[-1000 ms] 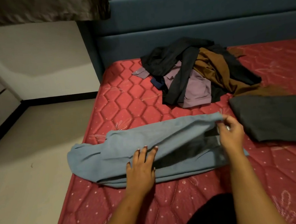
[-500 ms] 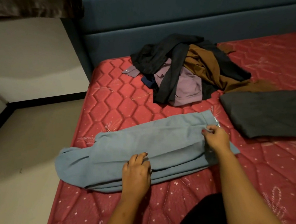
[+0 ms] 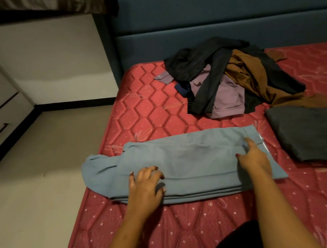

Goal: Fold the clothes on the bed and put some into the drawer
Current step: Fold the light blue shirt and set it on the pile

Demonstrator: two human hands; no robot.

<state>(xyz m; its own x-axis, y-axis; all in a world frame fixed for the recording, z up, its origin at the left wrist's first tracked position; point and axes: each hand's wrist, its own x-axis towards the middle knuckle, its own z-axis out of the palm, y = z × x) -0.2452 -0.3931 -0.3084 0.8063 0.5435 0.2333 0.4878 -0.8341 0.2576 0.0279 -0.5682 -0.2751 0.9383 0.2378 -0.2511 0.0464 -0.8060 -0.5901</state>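
Bed [image 3: 153,112]: red mattress, serving as the folding surface.
Pile [image 3: 232,77]: dark, brown and mauve clothes heaped farther back, not yet folded.
Blue garment [image 3: 186,161]: folded lengthwise near the front edge, its left end overhanging the bed.
Dark garment [image 3: 311,133]: folded flat, set aside to the right.
Drawer [image 3: 1,127]: closed, contents hidden.
Left hand [image 3: 146,187]: fingers loosely bent, pressing the layers down.
Right hand [image 3: 255,159]: fingers extended, flattening the other end.

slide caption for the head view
Left hand and right hand rest on a folded blue garment on the red mattress, clothes pile behind.
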